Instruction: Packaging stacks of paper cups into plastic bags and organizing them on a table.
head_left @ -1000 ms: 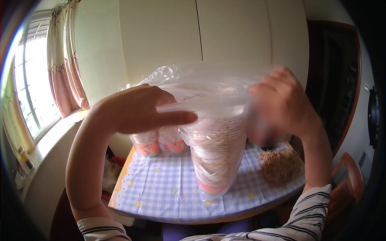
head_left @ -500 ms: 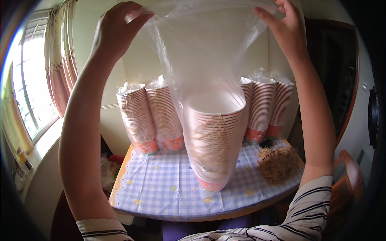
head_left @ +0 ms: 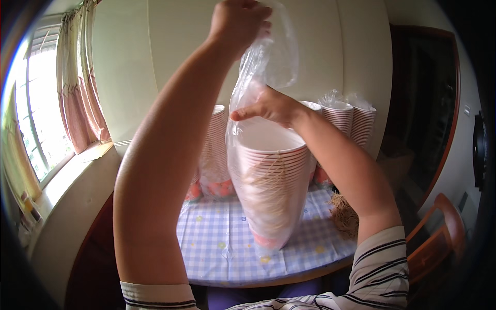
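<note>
A tall stack of white paper cups (head_left: 271, 201) stands upright on the table in front of me, inside a clear plastic bag (head_left: 283, 62). Thin straw-coloured strands lie against the upper cups. High above the stack, my left hand (head_left: 240, 23) is closed on the bag's gathered top and holds it up. Just over the uppermost cup, my right hand (head_left: 268, 107) curls round the bag's neck, thumb stretched to the left; its other fingers are partly hidden behind the plastic.
Several more bagged cup stacks (head_left: 338, 121) stand along the back of the table, partly behind my arms. A bundle of tan fibre strands (head_left: 343, 214) lies on the right of the blue checked tablecloth (head_left: 217, 261). A wooden chair (head_left: 439, 237) is at the right.
My hands have come together from holding the bag's mouth wide. The left moved right, and the right came down and left to the bag's neck. The bag's top is now gathered.
</note>
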